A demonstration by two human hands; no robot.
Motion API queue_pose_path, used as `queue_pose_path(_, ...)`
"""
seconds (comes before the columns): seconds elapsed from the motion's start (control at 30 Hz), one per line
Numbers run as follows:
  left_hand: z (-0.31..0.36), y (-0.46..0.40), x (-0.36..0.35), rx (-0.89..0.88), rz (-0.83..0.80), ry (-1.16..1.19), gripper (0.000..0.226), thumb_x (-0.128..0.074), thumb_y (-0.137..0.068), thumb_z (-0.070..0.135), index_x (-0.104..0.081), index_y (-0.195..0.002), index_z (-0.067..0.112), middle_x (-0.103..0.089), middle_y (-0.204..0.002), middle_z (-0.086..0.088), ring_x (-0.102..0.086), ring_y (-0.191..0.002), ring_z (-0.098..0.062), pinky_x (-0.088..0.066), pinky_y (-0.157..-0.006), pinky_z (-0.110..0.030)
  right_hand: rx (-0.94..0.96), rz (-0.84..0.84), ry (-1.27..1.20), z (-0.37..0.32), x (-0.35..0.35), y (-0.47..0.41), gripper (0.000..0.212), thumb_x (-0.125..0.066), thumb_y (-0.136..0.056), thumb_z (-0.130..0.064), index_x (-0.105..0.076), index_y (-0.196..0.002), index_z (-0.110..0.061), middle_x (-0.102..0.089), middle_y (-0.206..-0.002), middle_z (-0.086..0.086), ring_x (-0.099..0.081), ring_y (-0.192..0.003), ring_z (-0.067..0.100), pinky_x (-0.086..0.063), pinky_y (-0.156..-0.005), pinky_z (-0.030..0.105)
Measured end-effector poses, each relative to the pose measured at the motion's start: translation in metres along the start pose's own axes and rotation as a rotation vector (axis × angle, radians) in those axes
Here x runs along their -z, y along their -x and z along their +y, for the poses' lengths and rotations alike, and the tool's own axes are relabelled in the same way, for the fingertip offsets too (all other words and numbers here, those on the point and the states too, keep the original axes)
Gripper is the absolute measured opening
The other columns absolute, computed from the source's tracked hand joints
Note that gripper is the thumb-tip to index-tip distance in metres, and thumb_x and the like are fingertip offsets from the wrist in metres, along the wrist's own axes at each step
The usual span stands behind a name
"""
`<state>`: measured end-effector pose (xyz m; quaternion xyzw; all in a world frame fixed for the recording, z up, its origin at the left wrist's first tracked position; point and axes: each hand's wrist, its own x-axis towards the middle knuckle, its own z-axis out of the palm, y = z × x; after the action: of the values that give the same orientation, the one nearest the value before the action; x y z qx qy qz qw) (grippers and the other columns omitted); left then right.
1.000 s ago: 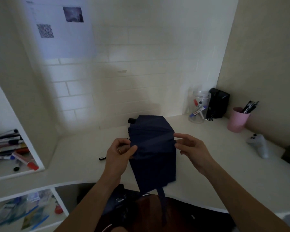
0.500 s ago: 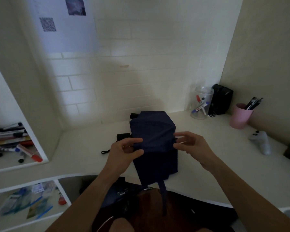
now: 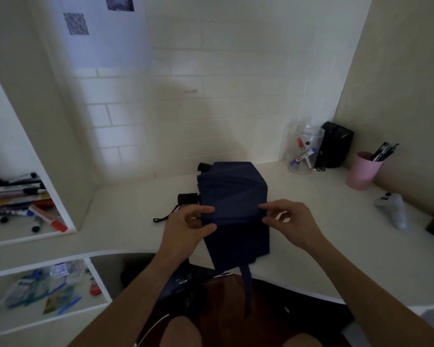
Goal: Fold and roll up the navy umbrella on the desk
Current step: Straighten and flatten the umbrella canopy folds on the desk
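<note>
The navy umbrella (image 3: 233, 196) lies collapsed on the cream desk (image 3: 125, 221), its canopy spread flat in pleated folds. Its black handle (image 3: 188, 198) with a wrist cord sticks out to the left, and a black tip shows at the far end. A navy strap (image 3: 247, 286) hangs over the desk's front edge. My left hand (image 3: 186, 229) pinches the canopy's left edge between thumb and fingers. My right hand (image 3: 290, 221) pinches the right edge at the same height.
A clear jar of markers (image 3: 305, 150), a black box (image 3: 336, 146) and a pink pen cup (image 3: 363, 171) stand at the back right. A white controller (image 3: 392, 209) lies on the right. Shelves on the left hold markers (image 3: 18, 201) and packets (image 3: 43, 289).
Both hands have closed in on the canopy's side edges and now pinch the fabric. The black handle has come into view at the left.
</note>
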<state>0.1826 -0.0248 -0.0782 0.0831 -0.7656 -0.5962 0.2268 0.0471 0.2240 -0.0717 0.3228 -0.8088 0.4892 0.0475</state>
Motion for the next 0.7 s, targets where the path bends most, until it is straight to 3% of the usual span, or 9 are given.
queue_pose_path(0.1,-0.002,0.005,-0.002,-0.039,0.018,-0.078,0.036,-0.086,-0.077,0.005,-0.077,-0.106,0.026,-0.075,-0.108,0.004,-0.073,-0.089,-0.014,-0.06,-0.082,-0.024,0.103,0.086,0.098,0.002,0.0,0.004,0.022,-0.083,-0.078,-0.008,-0.08,-0.093,-0.023,-0.074,-0.087,-0.009,-0.067,-0.077,0.011,-0.054,-0.068,0.028)
queue_pose_path(0.23,-0.005,0.016,-0.006,-0.19,0.07,-0.238,0.029,-0.086,-0.078,0.01,-0.078,-0.099,0.028,-0.072,-0.099,0.018,-0.068,-0.087,-0.003,-0.054,-0.08,-0.013,0.144,0.122,0.11,0.005,0.002,0.013,0.021,-0.082,-0.079,-0.005,-0.08,-0.089,-0.023,-0.071,-0.091,-0.009,-0.067,-0.077,0.012,-0.055,-0.067,0.025)
queue_pose_path(0.4,-0.016,0.028,-0.011,-0.363,0.069,-0.373,0.017,-0.086,-0.079,0.015,-0.079,-0.092,0.023,-0.069,-0.089,0.011,-0.065,-0.083,-0.005,-0.053,-0.077,-0.015,0.207,0.095,0.331,0.007,-0.005,0.028,0.029,-0.084,-0.077,-0.016,-0.065,-0.096,-0.027,-0.064,-0.093,-0.017,-0.061,-0.081,0.002,-0.048,-0.069,0.015)
queue_pose_path(0.53,-0.019,0.033,-0.012,-0.358,0.084,-0.341,0.013,-0.085,-0.08,0.017,-0.079,-0.09,0.023,-0.069,-0.087,0.015,-0.066,-0.083,-0.005,-0.053,-0.076,-0.016,0.147,0.128,0.229,0.005,-0.012,0.029,0.027,-0.082,-0.079,-0.011,-0.063,-0.092,-0.026,-0.068,-0.086,-0.018,-0.065,-0.08,0.006,-0.053,-0.068,0.023)
queue_pose_path(0.7,-0.018,0.033,-0.009,-0.358,0.071,-0.346,0.013,-0.085,-0.081,0.018,-0.079,-0.091,0.023,-0.069,-0.088,0.015,-0.065,-0.084,-0.002,-0.05,-0.077,-0.012,0.148,0.133,0.169,0.001,-0.014,0.027,0.032,-0.082,-0.078,-0.009,-0.063,-0.097,-0.027,-0.069,-0.09,-0.016,-0.066,-0.082,0.008,-0.051,-0.065,0.021)
